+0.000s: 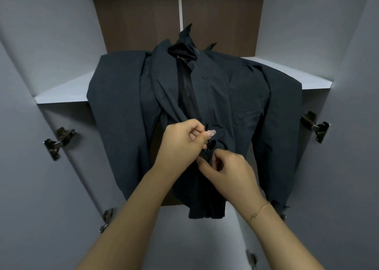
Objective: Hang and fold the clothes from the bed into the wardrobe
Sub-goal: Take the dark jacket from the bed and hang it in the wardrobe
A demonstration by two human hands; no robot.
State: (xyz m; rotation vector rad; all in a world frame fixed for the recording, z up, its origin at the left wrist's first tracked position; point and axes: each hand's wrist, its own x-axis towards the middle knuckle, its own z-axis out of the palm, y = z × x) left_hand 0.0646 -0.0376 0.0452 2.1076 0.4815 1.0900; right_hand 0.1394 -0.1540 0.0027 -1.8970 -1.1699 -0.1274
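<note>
Nearest to the camera are two bare forearms; the right one wears one thin gold chain bracelet [260,210]. The right hand [229,172], at about 5 o'clock from the picture's centre, has its fingers curled and pinches the lower front edge of the dark navy thin woven jacket [235,97], probably to keep the cloth tight. The left hand [181,141], just at 11 o'clock from the right one, pinches between thumb and forefinger the small black zipper pull [207,127]; I judge it is closing the front so the jacket hangs tidy, though the slider itself is too small to see well.

The single jacket hangs inside the wardrobe, in front of the pale grey flat shelf [61,94], its shoulders spread toward 10 and 2 o'clock. I cannot see a hanger.

Five dark metal door hinges show: two on the left, one at 3 o'clock [314,126] and two fainter ones low right. Farthest, at 12 o'clock, is the brown wooden back panel [135,15].
</note>
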